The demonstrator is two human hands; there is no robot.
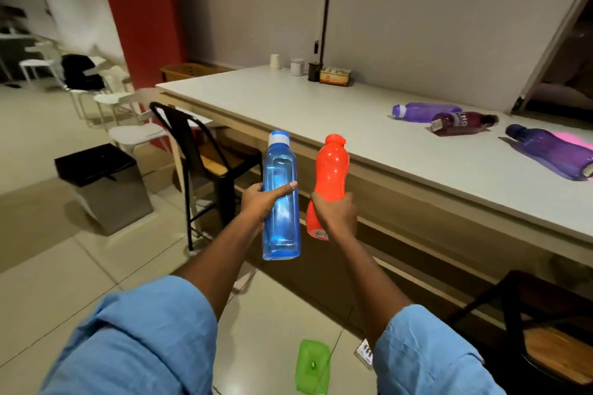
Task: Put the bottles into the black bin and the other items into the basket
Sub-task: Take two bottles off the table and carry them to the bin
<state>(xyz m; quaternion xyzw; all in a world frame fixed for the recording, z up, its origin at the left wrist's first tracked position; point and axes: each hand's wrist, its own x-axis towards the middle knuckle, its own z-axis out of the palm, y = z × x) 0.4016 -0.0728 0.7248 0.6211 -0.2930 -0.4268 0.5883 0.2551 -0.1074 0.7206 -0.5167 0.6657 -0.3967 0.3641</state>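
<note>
My left hand (261, 202) grips a tall blue bottle (280, 196) with a white cap, held upright in front of the table edge. My right hand (335, 212) grips an orange bottle (329, 176) around its waist, also upright. The black bin (102, 183) stands on the floor to the left. A brown basket (184, 70) sits beyond the table's far left corner. On the white table (305, 112) lie three more bottles: a light purple one (423, 111), a dark maroon one (462, 123) and a deep purple one (552, 151).
A black chair (199, 157) stands between the bin and the table. White chairs (128, 102) stand behind it. A green lidded box (313, 365) and a small packet (365, 353) lie on the floor near me. Cups and jars (308, 69) line the wall. A pink thing (574, 139) lies behind the deep purple bottle.
</note>
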